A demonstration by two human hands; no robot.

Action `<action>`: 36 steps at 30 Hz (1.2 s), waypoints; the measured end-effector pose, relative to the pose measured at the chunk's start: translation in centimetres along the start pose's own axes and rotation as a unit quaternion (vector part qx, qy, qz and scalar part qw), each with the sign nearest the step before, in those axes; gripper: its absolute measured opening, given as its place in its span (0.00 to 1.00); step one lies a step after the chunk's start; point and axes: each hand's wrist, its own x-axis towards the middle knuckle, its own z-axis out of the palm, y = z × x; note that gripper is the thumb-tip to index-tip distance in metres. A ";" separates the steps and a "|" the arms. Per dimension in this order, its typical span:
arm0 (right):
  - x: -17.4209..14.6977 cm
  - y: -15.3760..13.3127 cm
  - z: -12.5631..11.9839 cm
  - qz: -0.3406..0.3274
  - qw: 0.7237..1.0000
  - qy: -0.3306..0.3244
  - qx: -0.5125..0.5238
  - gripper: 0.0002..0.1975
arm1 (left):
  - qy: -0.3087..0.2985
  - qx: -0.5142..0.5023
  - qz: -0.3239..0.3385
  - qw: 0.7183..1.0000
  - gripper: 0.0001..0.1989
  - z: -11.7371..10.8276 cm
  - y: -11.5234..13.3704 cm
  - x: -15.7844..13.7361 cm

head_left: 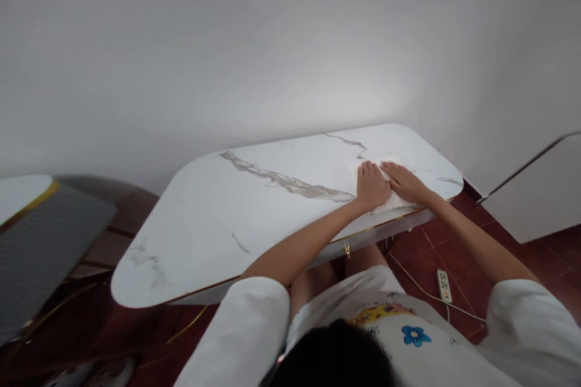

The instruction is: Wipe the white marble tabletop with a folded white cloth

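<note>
A white cloth [394, 201] lies spread on the right part of a white marble-patterned tabletop [213, 211]. My left hand [373, 184] rests palm down on the cloth's left side, fingers pointing toward the wall. Beside it, my right hand [405, 183] lies flat on the cloth, its fingers stretched up and to the left. The two hands nearly touch, and neither is wrapped around the cloth. Beneath the palms, part of the cloth is hidden.
The table's far edge runs along a pale wall [254, 48]. A gold knob [347, 249] sticks out below its front edge. On the red tiled floor, a power strip [443, 286] and cord lie to the right. A ribbed grey cabinet [54, 254] stands at left.
</note>
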 end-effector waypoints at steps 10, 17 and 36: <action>7.8 3.1 0.3 0.023 0.999 -0.023 -0.034 0.30 | 0.019 -0.003 -0.003 1.000 0.29 1.1 -2.6 6.5; 14.5 4.4 2.0 0.009 0.999 0.003 -0.042 0.29 | 0.017 -0.007 -0.022 1.000 0.28 2.0 -6.8 11.5; 22.1 9.3 3.4 -0.011 0.999 0.029 -0.017 0.29 | 0.020 0.024 -0.044 0.999 0.28 3.7 -9.6 19.2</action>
